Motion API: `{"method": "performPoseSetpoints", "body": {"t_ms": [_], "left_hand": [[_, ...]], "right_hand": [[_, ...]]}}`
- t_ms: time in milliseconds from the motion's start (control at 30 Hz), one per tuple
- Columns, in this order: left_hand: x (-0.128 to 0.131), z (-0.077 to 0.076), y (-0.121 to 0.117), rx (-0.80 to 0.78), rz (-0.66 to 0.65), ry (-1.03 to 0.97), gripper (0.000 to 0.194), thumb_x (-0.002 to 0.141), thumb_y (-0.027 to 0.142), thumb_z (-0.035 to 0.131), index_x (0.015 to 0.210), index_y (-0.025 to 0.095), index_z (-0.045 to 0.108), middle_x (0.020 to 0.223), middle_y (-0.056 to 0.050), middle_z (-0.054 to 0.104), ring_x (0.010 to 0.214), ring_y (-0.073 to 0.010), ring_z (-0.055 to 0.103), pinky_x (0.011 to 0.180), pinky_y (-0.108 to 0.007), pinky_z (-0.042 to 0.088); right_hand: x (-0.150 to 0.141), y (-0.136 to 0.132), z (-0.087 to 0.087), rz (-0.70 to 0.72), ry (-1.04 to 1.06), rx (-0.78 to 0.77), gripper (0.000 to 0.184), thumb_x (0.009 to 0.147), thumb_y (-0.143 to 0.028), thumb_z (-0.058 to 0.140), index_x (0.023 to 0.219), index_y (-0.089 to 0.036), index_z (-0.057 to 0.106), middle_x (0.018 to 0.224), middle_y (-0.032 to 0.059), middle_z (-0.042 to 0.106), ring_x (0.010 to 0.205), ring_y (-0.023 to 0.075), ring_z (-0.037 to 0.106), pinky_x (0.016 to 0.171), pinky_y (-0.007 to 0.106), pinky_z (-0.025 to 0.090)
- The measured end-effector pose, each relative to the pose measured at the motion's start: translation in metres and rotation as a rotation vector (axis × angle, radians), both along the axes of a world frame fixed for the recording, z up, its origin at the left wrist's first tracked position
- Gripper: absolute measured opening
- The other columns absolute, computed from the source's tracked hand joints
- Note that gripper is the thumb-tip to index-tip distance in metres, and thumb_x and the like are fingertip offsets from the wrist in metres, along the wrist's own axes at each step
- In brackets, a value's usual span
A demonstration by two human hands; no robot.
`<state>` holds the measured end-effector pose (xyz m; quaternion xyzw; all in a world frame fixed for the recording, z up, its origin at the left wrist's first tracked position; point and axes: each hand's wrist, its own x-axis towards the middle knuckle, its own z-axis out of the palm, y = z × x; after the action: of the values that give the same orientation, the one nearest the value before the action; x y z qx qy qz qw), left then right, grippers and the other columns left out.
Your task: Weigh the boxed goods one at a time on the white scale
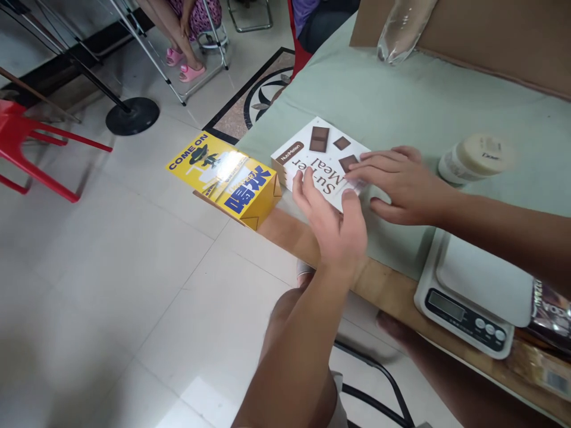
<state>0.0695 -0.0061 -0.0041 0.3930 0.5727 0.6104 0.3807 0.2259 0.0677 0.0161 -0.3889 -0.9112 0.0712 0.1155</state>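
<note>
A white box printed with chocolate squares and "Super Meal" lies flat near the table's edge. My left hand is over its near side, fingers spread and thumb apart, the fingertips at the lettering. From the right, my right hand reaches across the box's right end with its fingers stretched out; it looks open. Whether either hand presses on the box I cannot tell. Just left of the box lies a yellow carton with blue lettering, close beside it at the table corner.
A white digital scale stands at the near edge, with packaged snacks to its right. Behind my right forearm is a pale lidded jar. A clear plastic bag lies against cardboard. Other people sit beyond; a red stool is left.
</note>
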Motion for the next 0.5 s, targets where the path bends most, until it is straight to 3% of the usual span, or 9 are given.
{"method": "performPoseSetpoints", "body": {"t_ms": [67, 133, 233, 367, 500], "left_hand": [[0.002, 0.003, 0.003, -0.070, -0.003, -0.101, 0.069, 0.095, 0.034, 0.053, 0.157, 0.026, 0.025, 0.176, -0.013, 0.016, 0.166, -0.0241, 0.026, 0.134, -0.042, 0.035], [0.003, 0.005, 0.004, -0.149, -0.005, -0.182, 0.073, 0.096, 0.032, 0.052, 0.161, 0.027, 0.019, 0.177, -0.011, 0.018, 0.165, -0.0242, 0.028, 0.134, -0.042, 0.035], [0.003, 0.006, 0.000, -0.281, -0.025, -0.208, 0.070, 0.098, 0.034, 0.051, 0.162, 0.027, 0.023, 0.179, -0.008, 0.018, 0.166, -0.0280, 0.027, 0.136, -0.049, 0.032], [0.005, -0.003, -0.008, -0.217, -0.066, -0.131, 0.065, 0.102, 0.038, 0.046, 0.164, 0.028, 0.027, 0.177, -0.007, 0.029, 0.168, -0.0281, 0.022, 0.138, -0.052, 0.026], [0.004, -0.009, -0.011, -0.053, -0.150, -0.109, 0.066, 0.105, 0.046, 0.044, 0.167, 0.033, 0.023, 0.172, -0.005, 0.040, 0.164, -0.0268, 0.031, 0.134, -0.049, 0.036]], "right_hand": [[0.012, -0.010, 0.004, -0.116, 0.049, -0.023, 0.044, 0.081, -0.029, 0.056, 0.123, -0.029, 0.067, 0.132, 0.0100, 0.074, 0.128, 0.0382, 0.067, 0.107, 0.066, 0.050], [0.019, -0.014, 0.004, -0.339, 0.162, -0.068, 0.048, 0.083, -0.033, 0.056, 0.130, -0.026, 0.064, 0.135, 0.0126, 0.071, 0.125, 0.0355, 0.068, 0.104, 0.060, 0.055], [0.021, -0.011, -0.005, -0.595, 0.271, -0.224, 0.055, 0.086, -0.039, 0.059, 0.139, -0.025, 0.060, 0.136, 0.0130, 0.071, 0.119, 0.0350, 0.071, 0.099, 0.059, 0.060], [0.017, -0.008, -0.018, -0.647, 0.387, -0.439, 0.042, 0.086, -0.042, 0.065, 0.126, -0.030, 0.068, 0.115, 0.0042, 0.080, 0.107, 0.0327, 0.075, 0.097, 0.061, 0.061], [0.013, -0.027, -0.019, -0.590, 0.481, -0.401, 0.042, 0.083, -0.044, 0.072, 0.122, -0.028, 0.070, 0.109, 0.0055, 0.081, 0.095, 0.0313, 0.077, 0.088, 0.059, 0.065]]}}
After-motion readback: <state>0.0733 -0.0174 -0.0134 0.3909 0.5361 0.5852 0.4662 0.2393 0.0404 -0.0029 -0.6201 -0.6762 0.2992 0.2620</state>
